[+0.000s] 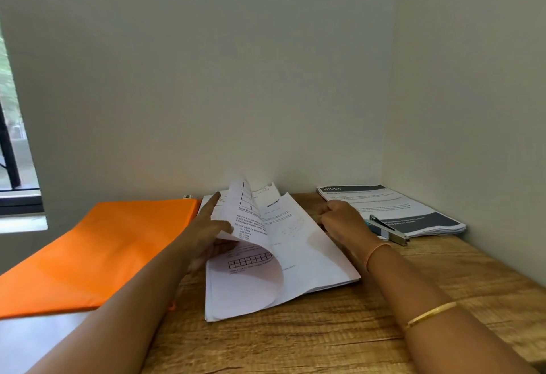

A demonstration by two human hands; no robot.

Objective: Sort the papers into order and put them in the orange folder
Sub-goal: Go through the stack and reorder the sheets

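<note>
Papers (310, 255): a white printed stack, lying flat at the middle of the table (325, 329), its far end close to the back edge. Top sheet (254, 225): lifted and curled over; left hand (206, 234) pinches it between thumb and lower fingers, forefinger held straight. Right hand (342, 220): fingers curled at the stack's far right edge; whether they grip any pages cannot be told. Orange folder (103, 249): closed, flat, just left of the stack, overhanging the table's left edge. Stapler (387, 230): near the right hand, against a second pile of printed leaflets (413, 211) in the back right corner.
</note>
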